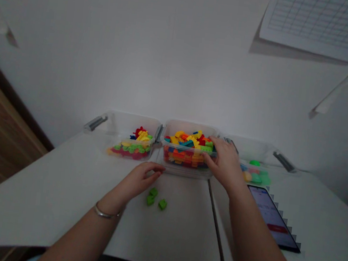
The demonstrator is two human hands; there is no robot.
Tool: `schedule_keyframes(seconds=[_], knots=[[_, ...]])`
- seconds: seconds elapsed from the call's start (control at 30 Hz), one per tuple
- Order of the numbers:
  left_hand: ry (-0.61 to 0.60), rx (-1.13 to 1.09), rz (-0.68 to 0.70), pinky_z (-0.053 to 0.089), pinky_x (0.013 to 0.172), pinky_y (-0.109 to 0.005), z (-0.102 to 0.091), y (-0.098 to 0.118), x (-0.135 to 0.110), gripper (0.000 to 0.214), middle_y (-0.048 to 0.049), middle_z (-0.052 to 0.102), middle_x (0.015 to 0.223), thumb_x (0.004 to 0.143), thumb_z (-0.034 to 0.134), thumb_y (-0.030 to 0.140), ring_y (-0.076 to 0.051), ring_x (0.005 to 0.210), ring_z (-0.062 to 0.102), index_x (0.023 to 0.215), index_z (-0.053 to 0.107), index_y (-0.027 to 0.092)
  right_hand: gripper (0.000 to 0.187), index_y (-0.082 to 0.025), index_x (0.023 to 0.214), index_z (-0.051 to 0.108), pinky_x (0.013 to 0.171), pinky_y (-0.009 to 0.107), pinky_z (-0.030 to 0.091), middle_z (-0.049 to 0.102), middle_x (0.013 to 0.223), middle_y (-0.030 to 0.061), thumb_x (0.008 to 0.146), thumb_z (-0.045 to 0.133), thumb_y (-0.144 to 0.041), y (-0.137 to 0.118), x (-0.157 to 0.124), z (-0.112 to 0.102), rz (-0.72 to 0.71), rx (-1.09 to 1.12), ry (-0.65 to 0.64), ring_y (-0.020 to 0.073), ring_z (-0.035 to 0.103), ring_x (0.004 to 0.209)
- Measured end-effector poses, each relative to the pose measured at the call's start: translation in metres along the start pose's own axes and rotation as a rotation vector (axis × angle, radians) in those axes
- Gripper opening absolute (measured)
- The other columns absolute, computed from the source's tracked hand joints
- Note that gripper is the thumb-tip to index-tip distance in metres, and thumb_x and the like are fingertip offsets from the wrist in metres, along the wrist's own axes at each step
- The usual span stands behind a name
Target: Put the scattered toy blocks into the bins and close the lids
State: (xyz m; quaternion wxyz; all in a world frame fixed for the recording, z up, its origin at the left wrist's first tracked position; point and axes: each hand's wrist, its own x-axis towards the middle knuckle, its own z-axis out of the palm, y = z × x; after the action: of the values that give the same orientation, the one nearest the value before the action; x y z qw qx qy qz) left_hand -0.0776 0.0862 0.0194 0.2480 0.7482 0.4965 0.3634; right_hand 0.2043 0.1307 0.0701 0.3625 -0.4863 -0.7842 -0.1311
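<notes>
My left hand rests on the white table in front of the middle clear bin, fingers stretched toward its front wall and holding nothing. Just to its right lie three small green bricks. My right hand reaches over the right rim of the middle bin, fingers curled among the coloured bricks; what they grip, if anything, is hidden. A bracelet sits on my left wrist.
A left clear bin holds green, yellow and red pieces. A right clear bin holds round green and yellow pieces. A phone with a lit screen lies at the right. A seam splits two tabletops. The wall stands close behind.
</notes>
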Motion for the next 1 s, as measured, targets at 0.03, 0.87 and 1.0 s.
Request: schedule_keyframes(seconds=[0.03, 0.87, 1.0], knots=[[0.005, 0.002, -0.002, 0.052, 0.09, -0.038, 0.0, 0.0, 0.0, 0.028, -0.0081, 0.075, 0.098, 0.085, 0.054, 0.036, -0.023, 0.094, 0.067, 0.1, 0.073, 0.02, 0.048, -0.016, 0.132, 0.055, 0.106, 0.054, 0.036, 0.062, 0.13, 0.0155, 0.089, 0.053, -0.038, -0.003, 0.001, -0.003, -0.013, 0.03, 0.032, 0.0315, 0.055, 0.12], [-0.396, -0.015, -0.157, 0.044, 0.06, -0.026, -0.016, -0.006, -0.004, 0.025, 0.0006, 0.06, 0.073, 0.075, 0.06, 0.033, -0.015, 0.065, 0.055, 0.095, 0.064, 0.018, 0.025, -0.024, 0.098, 0.071, 0.068, 0.029, 0.047, 0.072, 0.093, 0.0024, 0.077, 0.075, -0.036, -0.094, -0.038, 0.023, -0.421, 0.228, -0.785, 0.0211, 0.067, 0.085], [-0.54, 0.084, -0.16, 0.046, 0.07, -0.029, -0.021, -0.002, -0.007, 0.051, -0.0022, 0.062, 0.092, 0.062, 0.074, 0.034, -0.017, 0.078, 0.055, 0.109, 0.063, 0.019, 0.021, -0.021, 0.098, 0.071, 0.068, 0.029, 0.045, 0.072, 0.094, 0.0042, 0.081, 0.068, -0.034, -0.095, -0.036, 0.022, -0.429, 0.16, -0.852, 0.021, 0.067, 0.085]])
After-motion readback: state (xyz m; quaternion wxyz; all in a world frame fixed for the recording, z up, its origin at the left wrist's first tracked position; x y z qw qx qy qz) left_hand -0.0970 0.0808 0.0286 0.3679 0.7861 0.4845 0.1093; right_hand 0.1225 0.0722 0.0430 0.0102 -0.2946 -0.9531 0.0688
